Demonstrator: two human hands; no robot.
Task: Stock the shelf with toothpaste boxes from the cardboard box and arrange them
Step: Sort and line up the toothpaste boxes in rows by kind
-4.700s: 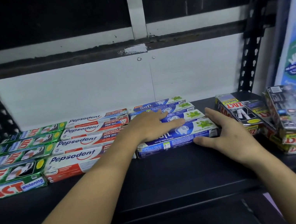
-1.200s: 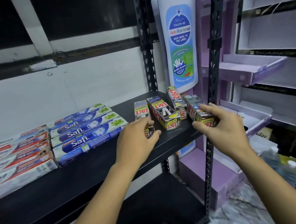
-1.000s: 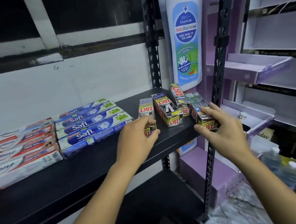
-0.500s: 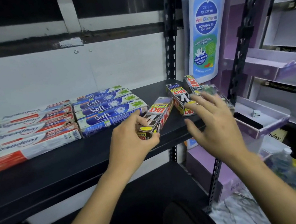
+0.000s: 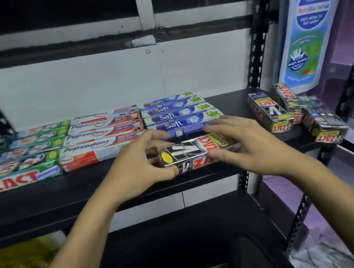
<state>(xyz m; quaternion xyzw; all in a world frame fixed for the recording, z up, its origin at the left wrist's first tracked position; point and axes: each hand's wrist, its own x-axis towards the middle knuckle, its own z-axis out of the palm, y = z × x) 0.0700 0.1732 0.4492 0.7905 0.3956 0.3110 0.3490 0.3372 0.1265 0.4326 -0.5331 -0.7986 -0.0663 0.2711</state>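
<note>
Black metal shelf (image 5: pixel 44 208) against a white wall carries flat rows of green boxes (image 5: pixel 20 158), red-and-white boxes (image 5: pixel 102 136) and blue boxes (image 5: pixel 180 114). At its front edge, just before the blue row, both hands hold a black toothpaste box (image 5: pixel 195 151) lengthwise: the left hand (image 5: pixel 138 174) has its fingers wrapped round the left end, and the right hand (image 5: pixel 249 145) pinches the right end. Other black boxes (image 5: pixel 270 112) sit unevenly at the shelf's right end.

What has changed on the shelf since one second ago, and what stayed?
The left hand took one black Zact box from the other black boxes at the right end of the shelf, turned it crosswise and carried it left, before the Safi boxes. The right hand let go of one of those and now grips this box's right end. Safi and Pepsodent boxes stayed.
</note>
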